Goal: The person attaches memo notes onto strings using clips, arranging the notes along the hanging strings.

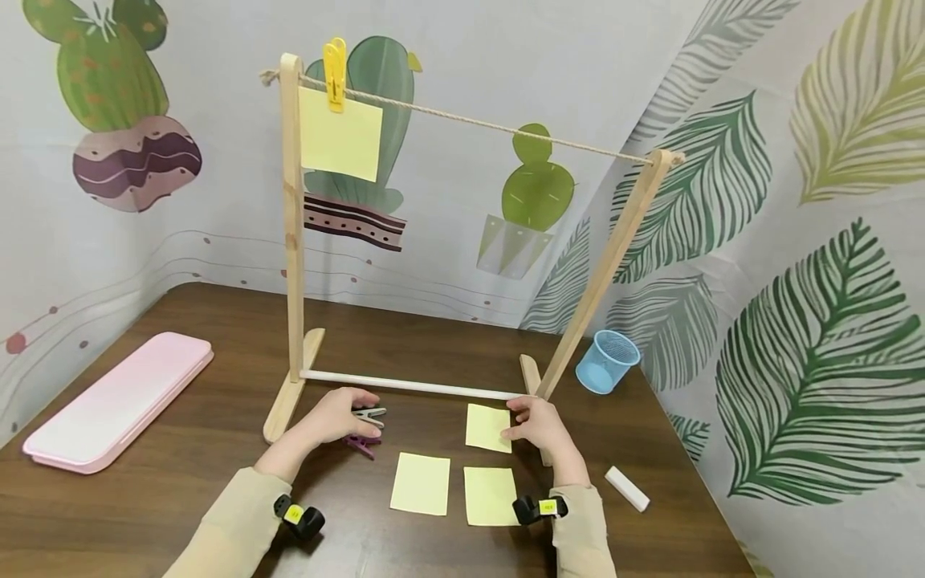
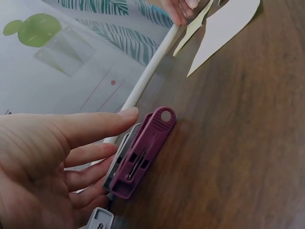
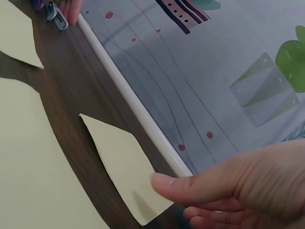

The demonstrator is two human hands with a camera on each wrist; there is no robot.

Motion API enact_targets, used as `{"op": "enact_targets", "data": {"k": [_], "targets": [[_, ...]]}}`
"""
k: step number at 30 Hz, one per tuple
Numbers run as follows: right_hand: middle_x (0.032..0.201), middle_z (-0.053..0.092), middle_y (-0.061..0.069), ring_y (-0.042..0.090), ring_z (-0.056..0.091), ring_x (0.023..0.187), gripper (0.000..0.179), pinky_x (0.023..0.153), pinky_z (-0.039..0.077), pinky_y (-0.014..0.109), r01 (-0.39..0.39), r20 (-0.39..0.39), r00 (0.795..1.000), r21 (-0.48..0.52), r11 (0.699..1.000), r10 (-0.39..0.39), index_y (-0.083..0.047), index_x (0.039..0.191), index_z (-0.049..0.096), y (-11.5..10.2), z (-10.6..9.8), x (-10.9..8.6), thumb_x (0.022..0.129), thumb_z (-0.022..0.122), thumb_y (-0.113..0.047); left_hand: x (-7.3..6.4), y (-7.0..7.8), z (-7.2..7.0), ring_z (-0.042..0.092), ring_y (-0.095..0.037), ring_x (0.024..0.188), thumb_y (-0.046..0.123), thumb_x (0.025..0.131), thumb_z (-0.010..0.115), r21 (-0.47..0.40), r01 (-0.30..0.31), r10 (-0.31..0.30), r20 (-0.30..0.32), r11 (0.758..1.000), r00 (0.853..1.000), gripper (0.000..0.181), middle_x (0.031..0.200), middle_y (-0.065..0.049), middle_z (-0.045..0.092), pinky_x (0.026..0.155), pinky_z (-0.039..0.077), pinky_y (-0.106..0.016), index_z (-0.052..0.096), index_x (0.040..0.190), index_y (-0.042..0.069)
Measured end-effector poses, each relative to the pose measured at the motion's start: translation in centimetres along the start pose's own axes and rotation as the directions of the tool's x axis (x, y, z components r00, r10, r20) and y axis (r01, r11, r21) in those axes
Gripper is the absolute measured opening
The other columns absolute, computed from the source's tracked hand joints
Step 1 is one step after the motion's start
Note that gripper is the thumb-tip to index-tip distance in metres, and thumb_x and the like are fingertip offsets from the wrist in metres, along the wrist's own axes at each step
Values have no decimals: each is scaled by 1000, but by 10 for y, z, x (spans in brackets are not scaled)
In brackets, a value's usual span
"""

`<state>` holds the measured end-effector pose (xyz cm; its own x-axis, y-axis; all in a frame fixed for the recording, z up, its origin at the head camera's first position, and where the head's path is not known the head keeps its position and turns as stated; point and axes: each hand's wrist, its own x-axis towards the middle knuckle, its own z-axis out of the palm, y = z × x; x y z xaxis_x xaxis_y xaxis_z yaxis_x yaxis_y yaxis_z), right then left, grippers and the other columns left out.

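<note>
My left hand (image 1: 334, 417) reaches around a grey clothespin (image 1: 372, 413) and a purple clothespin (image 1: 361, 445) on the table, thumb and fingers apart. In the left wrist view the thumb comes close to the purple clothespin (image 2: 147, 152), with another pale clothespin (image 2: 100, 219) below. At the edge of a yellow sticky note (image 1: 486, 426) is my right hand (image 1: 540, 429). Its thumb lies over the note's edge in the right wrist view, and the other fingers are partly hidden. Two more sticky notes, one on the left (image 1: 421, 483) and one on the right (image 1: 490, 496), lie nearer me.
A wooden frame (image 1: 292, 225) carries a rope (image 1: 470, 120), where a yellow clothespin (image 1: 335, 74) holds another sticky note (image 1: 340, 140). A white bar (image 1: 412, 386) joins its feet. Around it are a pink case (image 1: 123, 397), a blue mesh cup (image 1: 607, 361) and a white block (image 1: 627, 488).
</note>
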<state>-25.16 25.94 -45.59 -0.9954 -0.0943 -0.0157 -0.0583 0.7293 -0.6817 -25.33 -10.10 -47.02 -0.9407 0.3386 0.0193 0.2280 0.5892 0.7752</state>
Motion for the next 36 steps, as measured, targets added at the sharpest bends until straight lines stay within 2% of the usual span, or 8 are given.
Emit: {"op": "enact_targets", "data": {"k": [7,13,19,25,31,36], "targets": [[105,69,16,22,61,84,57,69,54,32,13,23,1000,-62,998,-11,7,116,66,2,5,1,64,88,0,0,-1,6,64,-33,104,19,76,81,68,-17,19,-28,998,999,43,109,-17,71,92,49,-47,70,110,-3],[104,66,18,23,61,82,61,70,54,33,14,32,999,-83,996,-11,9,118,65,3,8,2,62,89,2,1,-2,7,65,-30,98,16,77,79,98,-32,37,-53,995,998,33,101,-12,73,90,50,-46,72,105,-1],[103,64,17,21,60,82,60,71,53,33,15,38,999,-92,996,-12,8,117,65,4,9,3,62,89,1,1,-1,8,65,-27,93,17,76,81,125,-48,56,-62,991,997,32,96,-9,73,86,51,-43,74,102,0],[99,60,14,21,58,82,57,71,51,32,17,27,1000,-69,997,-15,6,112,63,3,8,4,61,90,2,-1,3,8,64,-25,90,17,74,82,147,-43,55,-77,988,996,32,92,-7,73,83,51,-42,74,101,1],[93,53,12,21,52,81,60,69,46,28,-2,0,1000,-20,1000,2,3,105,53,0,9,1,58,91,5,0,4,9,63,-24,89,15,71,83,150,-33,47,-90,988,995,33,91,-7,71,82,50,-42,74,100,1],[86,52,10,17,53,74,67,67,46,27,-11,-5,1000,27,1000,11,4,113,53,-2,9,-1,57,89,8,0,5,9,64,-24,88,13,70,84,146,-29,44,-99,989,994,32,91,-7,72,83,50,-42,75,99,2]]}}
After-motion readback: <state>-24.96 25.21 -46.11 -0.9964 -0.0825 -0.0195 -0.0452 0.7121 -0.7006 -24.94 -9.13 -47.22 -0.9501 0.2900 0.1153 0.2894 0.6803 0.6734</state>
